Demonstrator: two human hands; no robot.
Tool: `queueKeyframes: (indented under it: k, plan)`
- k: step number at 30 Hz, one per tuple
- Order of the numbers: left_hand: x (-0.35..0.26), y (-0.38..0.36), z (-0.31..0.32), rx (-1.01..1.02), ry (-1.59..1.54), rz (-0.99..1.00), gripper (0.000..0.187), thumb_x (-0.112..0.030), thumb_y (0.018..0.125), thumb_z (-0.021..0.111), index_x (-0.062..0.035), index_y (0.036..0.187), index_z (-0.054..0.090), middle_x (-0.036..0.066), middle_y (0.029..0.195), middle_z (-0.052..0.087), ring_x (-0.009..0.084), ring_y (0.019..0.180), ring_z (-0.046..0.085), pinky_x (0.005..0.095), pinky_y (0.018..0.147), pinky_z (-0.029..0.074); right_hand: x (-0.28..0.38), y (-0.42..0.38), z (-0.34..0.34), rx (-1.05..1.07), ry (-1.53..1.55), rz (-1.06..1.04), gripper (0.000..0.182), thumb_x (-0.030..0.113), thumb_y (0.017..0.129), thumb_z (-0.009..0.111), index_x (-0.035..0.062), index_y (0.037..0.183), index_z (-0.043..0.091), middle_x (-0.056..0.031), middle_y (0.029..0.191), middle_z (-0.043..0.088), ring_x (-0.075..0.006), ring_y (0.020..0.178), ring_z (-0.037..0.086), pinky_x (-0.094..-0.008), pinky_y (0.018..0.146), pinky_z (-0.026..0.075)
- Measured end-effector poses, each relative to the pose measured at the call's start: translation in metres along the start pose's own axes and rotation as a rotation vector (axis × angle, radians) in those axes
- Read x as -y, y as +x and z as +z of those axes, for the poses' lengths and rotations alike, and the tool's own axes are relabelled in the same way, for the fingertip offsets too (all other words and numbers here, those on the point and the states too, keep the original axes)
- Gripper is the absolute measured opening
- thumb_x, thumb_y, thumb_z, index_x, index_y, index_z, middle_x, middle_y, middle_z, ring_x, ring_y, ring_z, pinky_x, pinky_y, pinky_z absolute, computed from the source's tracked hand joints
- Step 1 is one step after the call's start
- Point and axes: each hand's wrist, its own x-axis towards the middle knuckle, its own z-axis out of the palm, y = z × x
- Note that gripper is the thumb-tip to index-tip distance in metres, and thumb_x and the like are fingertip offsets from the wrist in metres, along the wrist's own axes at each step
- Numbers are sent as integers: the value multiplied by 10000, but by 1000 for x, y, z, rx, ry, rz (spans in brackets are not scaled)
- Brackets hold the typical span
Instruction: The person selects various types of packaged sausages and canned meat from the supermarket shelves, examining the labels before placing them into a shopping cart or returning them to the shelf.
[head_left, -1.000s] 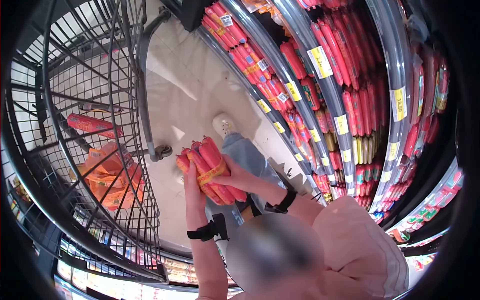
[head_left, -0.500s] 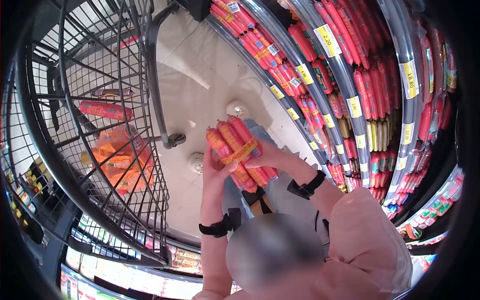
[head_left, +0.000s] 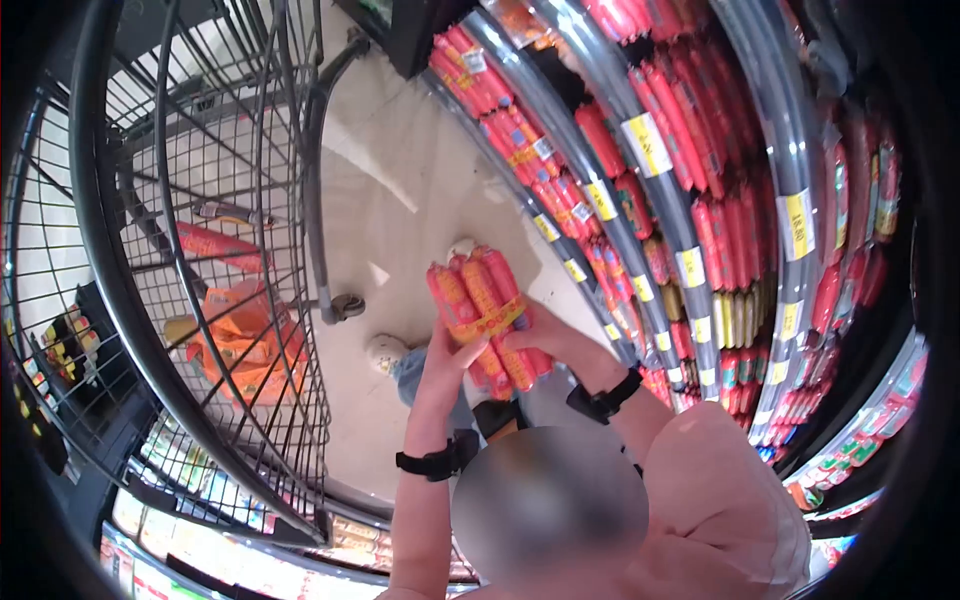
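A bundle of red sausages [head_left: 487,300] with yellow lettering and a yellow band round its middle is held in front of my body. My left hand [head_left: 448,358] grips its left side, with the thumb across the front. On the right side my right hand [head_left: 540,332] is wrapped round the bundle, its thumb near the band. Some of the fingers of both hands are hidden behind the pack. Both wrists wear black straps.
A black wire shopping cart [head_left: 90,220] stands at the left, holding a red sausage [head_left: 222,246] and an orange bag [head_left: 250,335]. Shelves of red packs [head_left: 690,120] with yellow price labels curve along the right. My shoe [head_left: 385,353] is on the pale floor [head_left: 375,130].
The bundle, still in both hands, has shifted slightly right and down in view and turned a little more upright. The cart and shelves have shifted in view.
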Motion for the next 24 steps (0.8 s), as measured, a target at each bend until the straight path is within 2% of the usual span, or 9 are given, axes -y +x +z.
queueKeyframes:
  k: [4, 8, 9, 10, 13, 16, 20, 22, 24]
  plan:
    - [12, 6, -5, -3, -64, -9, 578, -50, 757, 620, -36, 1254, 326, 84, 1158, 485, 169, 1043, 490, 313, 890, 396, 22, 5, 16, -86, -240, -9, 721, 159, 704, 697, 37, 1301, 312, -92, 1195, 475, -169, 1098, 453, -313, 940, 352]
    - [14, 12, -6, -144, -236, 93, 489, -55, 837, 526, -45, 1275, 309, 75, 1167, 479, 162, 1023, 500, 302, 862, 415, 14, 31, 17, -85, -543, -299, 727, 209, 702, 705, 5, 1279, 314, -120, 1136, 503, -178, 1065, 473, -304, 926, 360]
    - [17, 17, -4, -150, -237, 155, 424, -202, 916, 428, -57, 1290, 292, 73, 1170, 480, 158, 1014, 509, 299, 865, 415, 22, 36, 24, -37, -302, -182, 820, 278, 647, 742, -20, 1267, 297, -164, 1157, 474, -226, 1091, 464, -332, 941, 348]
    - [21, 21, -4, -147, -249, 154, 424, -202, 916, 428, -57, 1290, 292, 73, 1170, 480, 158, 1014, 509, 299, 865, 415, 19, 39, 21, -40, -314, -177, 820, 278, 647, 742, -20, 1267, 297, -164, 1157, 474, -226, 1091, 464, -332, 941, 348]
    - [20, 22, -7, -64, -193, 77, 532, -467, 930, 192, -75, 1267, 319, 59, 1111, 487, 126, 916, 504, 274, 776, 412, 11, 47, 18, -194, -820, -97, 974, 352, 537, 788, -34, 1256, 257, -242, 1226, 371, -353, 1148, 392, -405, 959, 324]
    - [16, 26, 7, -57, -251, 127, 523, -463, 933, 182, -76, 1251, 331, 47, 1088, 478, 124, 886, 482, 276, 758, 392, 11, 59, 16, -297, -920, -166, 893, 246, 528, 799, -16, 1233, 317, -187, 1148, 451, -295, 1085, 461, -358, 929, 362]
    - [52, 52, -27, -86, -199, -4, 599, -502, 911, 237, -69, 1325, 234, 75, 1323, 334, 205, 1204, 357, 362, 961, 314, 16, 74, 3, -253, -863, -106, 850, 291, 517, 778, -14, 1186, 352, -208, 1111, 472, -343, 1069, 456, -392, 896, 383]
    - [29, 53, -9, -285, -103, 2, 591, -472, 913, 294, -69, 1339, 229, 88, 1341, 322, 221, 1223, 333, 369, 982, 293, 16, 89, -13, -226, -913, -91, 797, 301, 530, 762, 9, 1169, 385, -196, 1085, 499, -337, 1042, 476, -389, 863, 408]
    - [16, 56, -6, -275, 79, 4, 589, -447, 907, 342, -70, 1346, 230, 98, 1361, 302, 228, 1242, 307, 381, 998, 271, 12, 103, -31, -497, -1233, -201, 767, 329, 566, 733, 29, 1178, 383, -191, 1077, 494, -351, 1012, 483, -410, 838, 419]
